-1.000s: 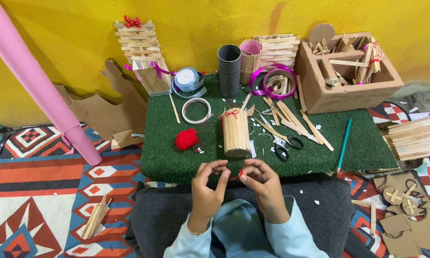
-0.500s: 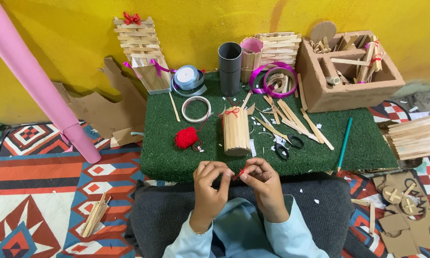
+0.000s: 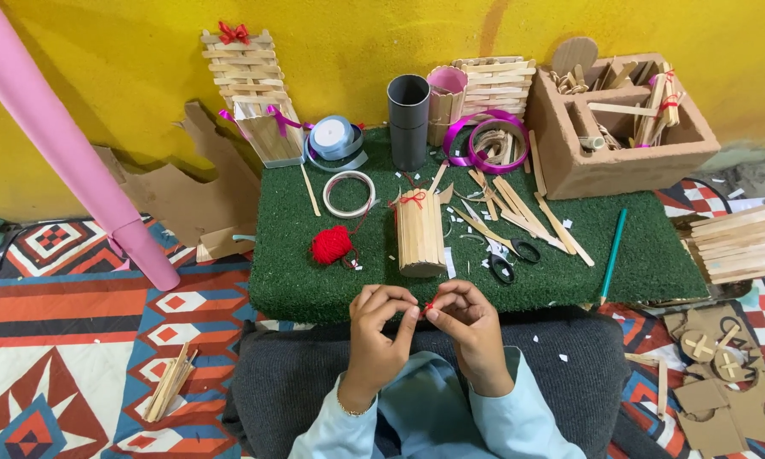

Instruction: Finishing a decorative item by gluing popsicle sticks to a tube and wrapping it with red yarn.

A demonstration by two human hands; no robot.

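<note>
My left hand (image 3: 381, 327) and right hand (image 3: 469, 327) pinch a tiny red thread (image 3: 428, 305) between fingertips, mostly hidden, just before the green tabletop (image 3: 297, 280). Beyond it stand a stick cylinder (image 3: 420, 232), red yarn ball (image 3: 331, 244) and brown box (image 3: 620, 166).

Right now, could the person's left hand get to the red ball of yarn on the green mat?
Probably yes: the red yarn ball lies on open mat just ahead of the left hand, nothing between them, though both hands pinch a small red piece.

Light blue long sleeves; thin bracelet at the left wrist.
</note>
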